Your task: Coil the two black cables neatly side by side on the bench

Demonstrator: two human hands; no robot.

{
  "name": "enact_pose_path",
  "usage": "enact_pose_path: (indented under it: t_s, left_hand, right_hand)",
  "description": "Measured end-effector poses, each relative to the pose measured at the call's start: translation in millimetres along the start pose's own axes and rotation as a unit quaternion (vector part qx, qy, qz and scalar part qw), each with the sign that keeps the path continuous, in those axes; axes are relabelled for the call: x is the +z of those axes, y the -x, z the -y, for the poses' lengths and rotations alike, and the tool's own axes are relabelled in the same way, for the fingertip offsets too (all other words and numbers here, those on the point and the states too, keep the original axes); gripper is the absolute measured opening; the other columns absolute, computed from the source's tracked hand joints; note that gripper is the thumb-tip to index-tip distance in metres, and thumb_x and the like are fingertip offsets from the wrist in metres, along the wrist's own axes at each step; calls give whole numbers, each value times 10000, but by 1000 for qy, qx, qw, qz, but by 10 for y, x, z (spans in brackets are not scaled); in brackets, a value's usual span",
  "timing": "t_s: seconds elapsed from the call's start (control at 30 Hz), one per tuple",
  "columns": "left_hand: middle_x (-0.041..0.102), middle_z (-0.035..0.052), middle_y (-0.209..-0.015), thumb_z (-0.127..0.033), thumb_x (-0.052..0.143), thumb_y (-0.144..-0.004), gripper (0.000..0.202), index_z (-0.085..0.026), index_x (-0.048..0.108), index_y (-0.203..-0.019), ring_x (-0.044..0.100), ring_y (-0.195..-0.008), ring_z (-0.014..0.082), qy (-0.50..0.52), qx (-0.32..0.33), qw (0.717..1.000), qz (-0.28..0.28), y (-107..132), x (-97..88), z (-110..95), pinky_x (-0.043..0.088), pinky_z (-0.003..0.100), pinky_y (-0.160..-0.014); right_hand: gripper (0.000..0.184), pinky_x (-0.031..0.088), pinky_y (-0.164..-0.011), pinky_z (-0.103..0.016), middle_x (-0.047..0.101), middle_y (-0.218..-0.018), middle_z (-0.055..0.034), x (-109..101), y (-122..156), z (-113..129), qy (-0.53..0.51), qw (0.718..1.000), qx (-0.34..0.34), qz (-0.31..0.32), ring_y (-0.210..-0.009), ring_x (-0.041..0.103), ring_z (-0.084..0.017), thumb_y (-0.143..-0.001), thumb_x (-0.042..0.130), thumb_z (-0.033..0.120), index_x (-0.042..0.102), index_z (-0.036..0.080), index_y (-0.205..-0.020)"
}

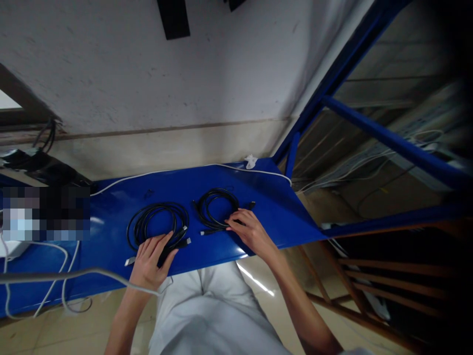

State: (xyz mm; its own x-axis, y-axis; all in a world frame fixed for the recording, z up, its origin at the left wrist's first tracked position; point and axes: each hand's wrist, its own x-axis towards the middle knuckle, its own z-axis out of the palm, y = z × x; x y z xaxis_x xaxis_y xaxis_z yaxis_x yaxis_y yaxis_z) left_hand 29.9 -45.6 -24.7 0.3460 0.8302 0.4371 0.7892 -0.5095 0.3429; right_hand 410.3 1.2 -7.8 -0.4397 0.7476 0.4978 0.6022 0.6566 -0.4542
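Note:
Two black coiled cables lie on a blue table (pixel 258 197). My left hand (pixel 150 261) rests on the near edge of the left coil (pixel 157 222), fingers spread over its plug ends. The fingertips of my right hand (pixel 249 231) press on the near edge of the right coil (pixel 216 209). Each coil has loose connector ends pointing toward me. Neither hand lifts anything.
A white cable (pixel 192 169) runs along the table's far edge by the wall. More white and grey cables (pixel 55 276) hang at the left front. A blue metal rack frame (pixel 388 138) with wiring stands at the right. A blurred-out patch covers the left.

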Motion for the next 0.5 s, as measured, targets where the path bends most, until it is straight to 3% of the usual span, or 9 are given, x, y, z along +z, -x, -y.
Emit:
enact_pose_path:
  t_s: [0.17, 0.3, 0.5]
  left_hand:
    - [717, 99, -1347, -329, 698, -1021, 558, -301, 538, -1555, 708, -1215, 285, 45, -39, 998, -15, 18, 7, 24, 597, 455, -1042]
    - [722, 81, -1333, -347, 698, -1024, 434, -289, 629, -1448, 724, -1182, 255, 67, -74, 995, -9, 92, -74, 103, 609, 415, -1031]
    - [782, 60, -1154, -382, 711, -1015, 292, -277, 710, -1288, 717, -1077, 273, 4, -47, 999, 12, 98, -188, 163, 550, 451, -977]
  right_hand:
    - [379, 544, -1113, -512, 752, -1124, -76, -34, -39, 11, 11, 998, -28, -53, -1113, 711, -228, -1006, 734, 138, 708, 272, -1360]
    - [394, 541, -1106, -523, 746, -1122, -68, -47, -58, 3, 13, 998, -23, -55, -1122, 705, -230, -1018, 722, 145, 689, 296, -1381]
    - [371, 548, -1120, -534, 753, -1130, -68, 112, -5, 7, 13, 999, -26, -37, -1100, 719, -227, -1017, 740, 191, 708, 298, -1371]
